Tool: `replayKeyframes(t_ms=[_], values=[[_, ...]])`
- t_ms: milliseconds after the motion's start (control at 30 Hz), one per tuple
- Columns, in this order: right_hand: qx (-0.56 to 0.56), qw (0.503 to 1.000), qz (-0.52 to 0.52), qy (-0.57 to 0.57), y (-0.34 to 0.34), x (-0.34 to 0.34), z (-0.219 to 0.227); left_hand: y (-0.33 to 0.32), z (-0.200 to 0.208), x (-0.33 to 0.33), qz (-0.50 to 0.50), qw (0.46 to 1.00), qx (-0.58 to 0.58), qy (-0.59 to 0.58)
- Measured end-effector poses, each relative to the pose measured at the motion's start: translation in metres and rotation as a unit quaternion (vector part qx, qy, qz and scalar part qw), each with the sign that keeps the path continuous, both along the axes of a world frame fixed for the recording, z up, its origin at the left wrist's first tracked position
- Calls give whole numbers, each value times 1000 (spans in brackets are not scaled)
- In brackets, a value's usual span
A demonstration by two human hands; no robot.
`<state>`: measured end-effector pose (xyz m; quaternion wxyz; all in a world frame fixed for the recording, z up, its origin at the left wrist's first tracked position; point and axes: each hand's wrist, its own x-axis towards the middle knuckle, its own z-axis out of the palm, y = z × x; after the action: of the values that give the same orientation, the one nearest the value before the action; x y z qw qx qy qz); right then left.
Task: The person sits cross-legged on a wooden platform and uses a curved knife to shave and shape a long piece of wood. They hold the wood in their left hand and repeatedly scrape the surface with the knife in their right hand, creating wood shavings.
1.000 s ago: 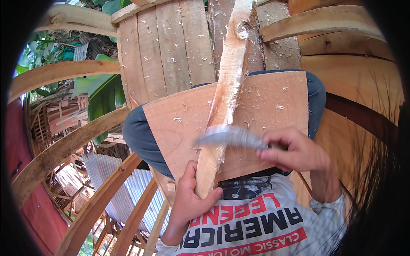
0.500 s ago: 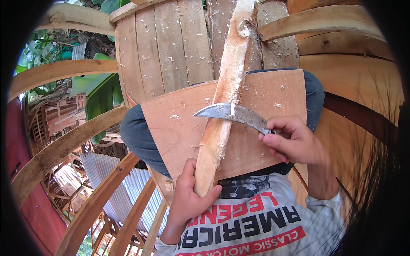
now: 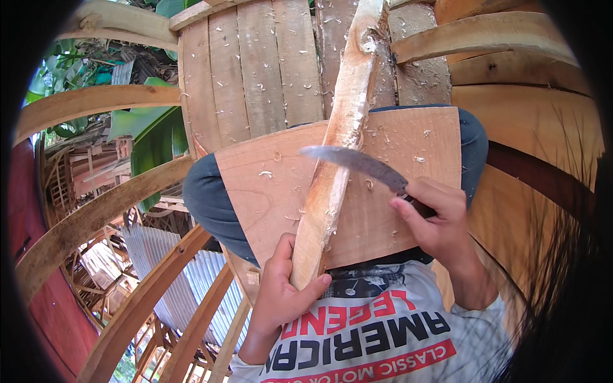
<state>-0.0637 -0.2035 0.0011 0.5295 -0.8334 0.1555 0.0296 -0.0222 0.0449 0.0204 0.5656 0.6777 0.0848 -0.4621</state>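
Observation:
My left hand grips the near end of a long, rough piece of wood, thumb on one side and fingers on the other. The wood slants away from me across a flat wooden board on my lap, its far end reaching over the planks. My right hand is closed round the handle of a curved knife, mostly hidden by the fingers. The blade, slightly blurred, lies across the middle of the wood with its tip pointing left. Whether it touches the wood I cannot tell.
Wood shavings are scattered over the board and the plank floor ahead. Curved wooden ribs stand at both sides. Beyond them on the left are a corrugated metal sheet and a large green leaf.
The knife has shifted slightly up and right, its blade tilting more, and my right hand has turned around the handle. A shaving on the blade is gone. My left hand keeps its hold.

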Motion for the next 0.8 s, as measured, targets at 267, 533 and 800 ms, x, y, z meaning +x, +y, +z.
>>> replayKeyframes(t_ms=[267,533,800], values=[[433,852,96,279,-21,0,17,3,-7,-6,25,999,-46,-13],[360,897,4,255,-11,-4,12,2,-6,-5,12,999,-39,-36],[322,925,-54,197,-15,5,3,2,-4,-3,12,1000,-14,-9]])
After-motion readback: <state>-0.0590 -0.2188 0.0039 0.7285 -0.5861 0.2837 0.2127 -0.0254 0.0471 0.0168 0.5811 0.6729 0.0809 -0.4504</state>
